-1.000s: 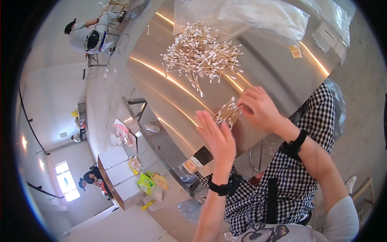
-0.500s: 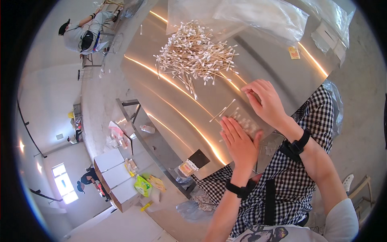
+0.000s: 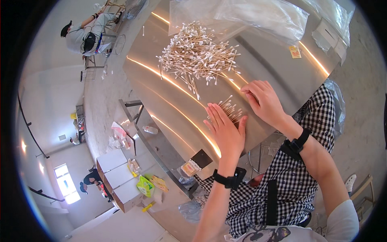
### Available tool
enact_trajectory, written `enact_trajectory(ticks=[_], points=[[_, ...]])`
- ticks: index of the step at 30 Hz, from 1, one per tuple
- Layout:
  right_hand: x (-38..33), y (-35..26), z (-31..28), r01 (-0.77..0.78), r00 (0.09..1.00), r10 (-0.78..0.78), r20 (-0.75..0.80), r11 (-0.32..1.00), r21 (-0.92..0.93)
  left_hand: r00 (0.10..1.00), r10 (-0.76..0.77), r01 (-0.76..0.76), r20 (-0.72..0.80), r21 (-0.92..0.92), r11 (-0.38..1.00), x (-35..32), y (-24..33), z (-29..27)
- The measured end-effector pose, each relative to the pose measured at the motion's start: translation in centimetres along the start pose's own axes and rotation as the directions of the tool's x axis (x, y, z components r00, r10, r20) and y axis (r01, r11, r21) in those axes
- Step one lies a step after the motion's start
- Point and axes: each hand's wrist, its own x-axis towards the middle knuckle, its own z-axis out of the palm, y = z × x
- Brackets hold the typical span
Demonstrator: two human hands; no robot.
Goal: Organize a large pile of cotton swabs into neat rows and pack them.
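Note:
My left hand [image 3: 225, 131] lies flat with fingers stretched and thumb apart, over a small batch of cotton swabs [image 3: 230, 109]. The swabs' white tips and wooden sticks show beyond the fingers and beside the thumb; the rest is hidden under the palm. To the right of this batch, my right hand [image 3: 262, 100] rests near the steel tabletop, its fingers curled in and no object showing in them. A large loose heap of cotton swabs [image 3: 197, 52] lies farther off on the table, with a few sticks straying from its near edge.
Clear plastic bags [image 3: 262, 18] cover the table's far side. A yellow tag [image 3: 295, 52] lies at the right. At the near left edge stands a small pack of swabs [image 3: 191, 167] beside a dark plate [image 3: 201, 158]. Cartons [image 3: 117, 173] stand left, and other people sit farther away.
My left hand has slid left and away from me, and the swabs under it now sit farther from the table's near edge, bunched closer together. My right hand has stayed nearly still.

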Motion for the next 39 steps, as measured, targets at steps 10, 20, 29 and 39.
enact_trajectory(ticks=[10, 20, 29, 39], points=[[0.2, -0.7, 0.1, 0.018, 1.0, -0.018, 0.009, 1.0, -0.006, 0.998, 0.044, -0.043, -0.05, 0.031, 0.999, 2.5, -1.0, 0.6], [-0.6, -0.7, 0.3, 0.017, 0.999, -0.017, 0.029, 1.0, -0.015, 1.0, 0.0, 0.0, 0.0, -0.038, 0.999, -3.0, 1.5, 1.0], [-1.3, -0.4, 1.4, -0.165, 0.985, 0.171, -0.002, 0.954, 0.252, 1.0, -0.005, 0.005, -0.016, -0.032, 0.999, 0.1, 0.2, -0.4], [-0.4, -1.2, 3.2, -0.284, 0.902, 0.429, 0.044, 0.514, 0.81, 0.823, -0.557, -0.016, -0.113, -0.984, 0.176, -0.3, -4.6, -0.1]])
